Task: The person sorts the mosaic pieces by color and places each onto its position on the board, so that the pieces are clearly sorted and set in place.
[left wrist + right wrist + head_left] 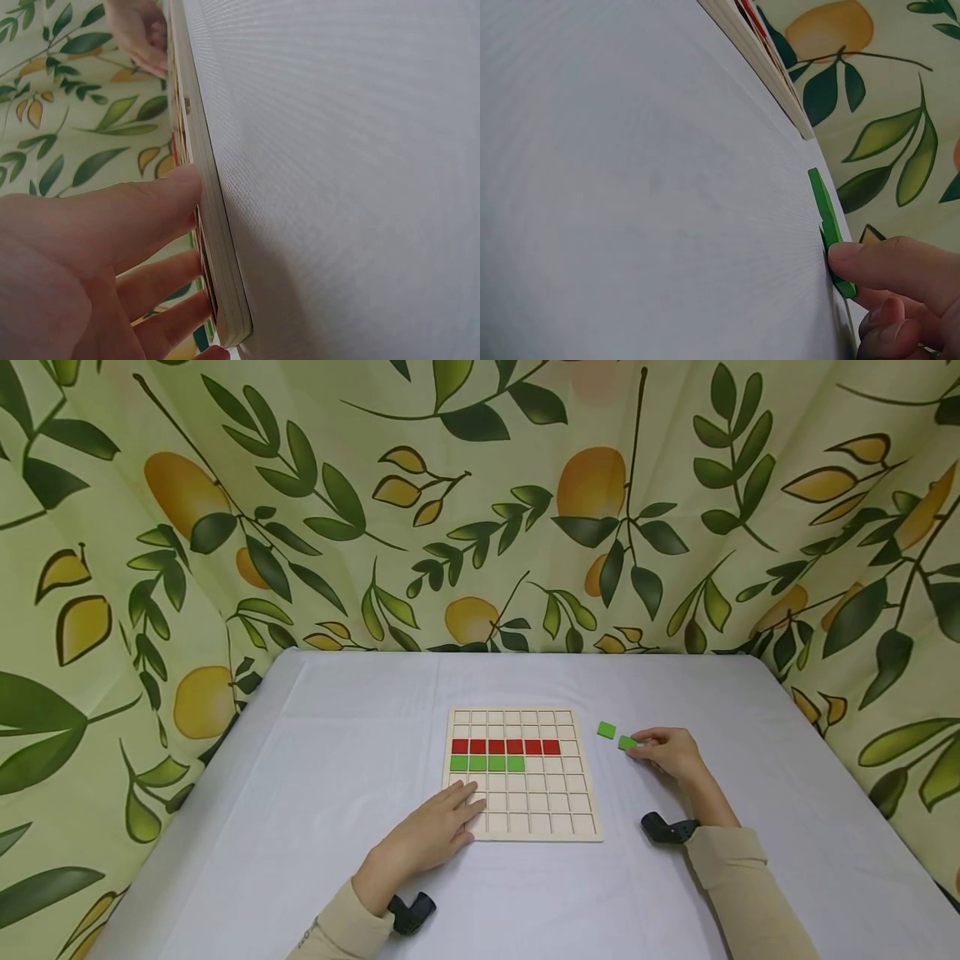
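A pale wooden grid board point(540, 802) lies on the white cloth. Several red tiles point(497, 747) form one row on it, with several green tiles point(487, 763) in the row below. My left hand point(427, 831) rests on the board's near left corner, fingers stretched over the squares; in the left wrist view the thumb point(142, 214) lies at the board's edge. Right of the board, my right hand point(671, 752) pinches a green tile point(627, 743) between thumb and fingers, close to the cloth. Another loose green tile point(606, 730) lies just beyond it.
A white cloth point(352, 718) covers the table. Behind and along both sides hangs a curtain point(480, 527) printed with leaves and fruit. Black wrist devices sit on the left wrist point(412, 913) and the right wrist point(667, 828).
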`<action>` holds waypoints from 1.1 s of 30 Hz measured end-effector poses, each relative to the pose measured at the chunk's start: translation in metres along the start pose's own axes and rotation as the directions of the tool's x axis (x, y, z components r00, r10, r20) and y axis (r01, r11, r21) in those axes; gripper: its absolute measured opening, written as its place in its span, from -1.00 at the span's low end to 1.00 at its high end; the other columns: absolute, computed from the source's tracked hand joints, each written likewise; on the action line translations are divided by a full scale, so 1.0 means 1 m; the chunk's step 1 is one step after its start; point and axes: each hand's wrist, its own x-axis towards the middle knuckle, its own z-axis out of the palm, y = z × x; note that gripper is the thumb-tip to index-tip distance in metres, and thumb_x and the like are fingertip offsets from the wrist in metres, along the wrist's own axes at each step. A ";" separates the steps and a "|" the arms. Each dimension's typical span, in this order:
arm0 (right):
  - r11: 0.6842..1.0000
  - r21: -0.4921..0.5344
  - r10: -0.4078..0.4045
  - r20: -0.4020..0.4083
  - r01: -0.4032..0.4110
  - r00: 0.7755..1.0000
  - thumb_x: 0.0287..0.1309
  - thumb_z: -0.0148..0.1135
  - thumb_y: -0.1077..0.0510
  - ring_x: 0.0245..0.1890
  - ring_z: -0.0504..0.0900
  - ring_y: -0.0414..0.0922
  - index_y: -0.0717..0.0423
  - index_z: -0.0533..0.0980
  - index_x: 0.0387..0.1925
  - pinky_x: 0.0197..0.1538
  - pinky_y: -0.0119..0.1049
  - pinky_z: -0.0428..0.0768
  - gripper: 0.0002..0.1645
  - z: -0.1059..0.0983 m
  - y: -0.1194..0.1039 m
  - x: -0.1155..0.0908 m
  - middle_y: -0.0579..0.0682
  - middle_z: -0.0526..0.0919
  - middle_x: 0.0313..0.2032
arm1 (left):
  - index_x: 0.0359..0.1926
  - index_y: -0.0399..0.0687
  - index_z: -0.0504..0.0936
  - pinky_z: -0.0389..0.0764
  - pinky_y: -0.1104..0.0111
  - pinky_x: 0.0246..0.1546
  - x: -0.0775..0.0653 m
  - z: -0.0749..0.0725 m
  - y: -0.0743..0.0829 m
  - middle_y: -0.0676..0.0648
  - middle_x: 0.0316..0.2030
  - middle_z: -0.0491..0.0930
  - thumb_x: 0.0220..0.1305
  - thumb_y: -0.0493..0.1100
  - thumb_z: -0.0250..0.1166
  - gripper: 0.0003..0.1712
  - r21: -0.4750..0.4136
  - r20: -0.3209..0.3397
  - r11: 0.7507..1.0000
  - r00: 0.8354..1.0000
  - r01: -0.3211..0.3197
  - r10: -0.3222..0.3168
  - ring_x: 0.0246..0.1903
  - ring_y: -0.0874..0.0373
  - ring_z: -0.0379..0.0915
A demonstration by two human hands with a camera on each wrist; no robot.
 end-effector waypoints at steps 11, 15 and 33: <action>1.000 -0.015 -0.016 -0.010 0.016 1.000 0.01 0.40 0.21 -0.64 0.30 -0.32 0.40 0.54 0.01 -0.60 -0.46 0.32 -0.48 0.002 0.000 -0.001 -0.24 0.33 -0.64 | 0.31 -0.11 0.42 0.32 0.04 0.43 -0.002 0.000 0.001 -0.20 0.41 0.28 0.36 -0.13 0.16 -0.48 -0.018 0.001 1.000 1.000 -0.001 0.001 0.43 -0.15 0.18; 1.000 -0.012 -0.013 -0.007 0.013 1.000 0.01 0.39 0.20 -0.62 0.31 -0.31 0.40 0.53 0.02 -0.59 -0.45 0.33 -0.48 0.002 -0.001 -0.003 -0.23 0.34 -0.63 | 0.31 -0.10 0.42 0.32 0.05 0.44 -0.002 0.000 0.001 -0.19 0.42 0.27 0.37 -0.12 0.15 -0.49 -0.018 0.007 1.000 1.000 0.006 -0.006 0.43 -0.14 0.17; 0.998 -0.029 -0.063 0.013 0.064 0.998 0.03 0.36 0.21 -0.64 0.30 -0.32 0.43 0.53 0.00 -0.58 -0.47 0.33 -0.49 0.006 -0.008 -0.010 -0.22 0.35 -0.64 | 0.31 -0.14 0.42 0.32 0.04 0.44 -0.003 -0.003 0.003 -0.21 0.41 0.27 0.35 -0.16 0.18 -0.48 -0.033 -0.001 0.999 1.000 0.001 -0.001 0.43 -0.15 0.17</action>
